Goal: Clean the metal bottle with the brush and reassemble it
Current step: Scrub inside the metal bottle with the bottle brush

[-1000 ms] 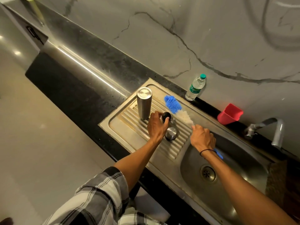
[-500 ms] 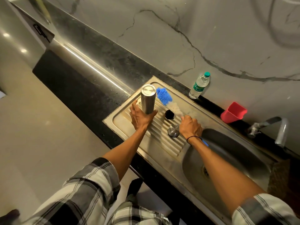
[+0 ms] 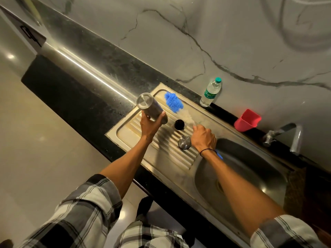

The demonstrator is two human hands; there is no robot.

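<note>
- while the left hand (image 3: 149, 125) grips the metal bottle (image 3: 150, 109) around its lower body, the bottle tilts with its closed flat end toward 11 o'clock and its other end hidden behind the fingers, lifted off the ridged drainboard (image 3: 166, 149).
- the right hand (image 3: 203, 138) is closed around the brush (image 3: 174, 104) handle; the brush's long axis runs from the blue bristle head at 11 o'clock down to the blue handle tip showing past the wrist at 5 o'clock.
- the bristle head lies just beside the bottle, at about 2 o'clock from the left hand's grip, so the two are nearly parallel and not yet lined up mouth to bristles.
- judged from this, the next move calls for turning the bottle's open end toward the brush head, or drawing the brush back and round to meet it.
- the black inner cap (image 3: 179, 124) sits on the drainboard between the two hands, and the round steel lid (image 3: 184, 142) rests at 9 o'clock from the right hand, just beside it.
- both forearms reach out from 6 o'clock, the left one nearer the bottle and the right one crossing the sink basin (image 3: 250, 176) rim.
</note>
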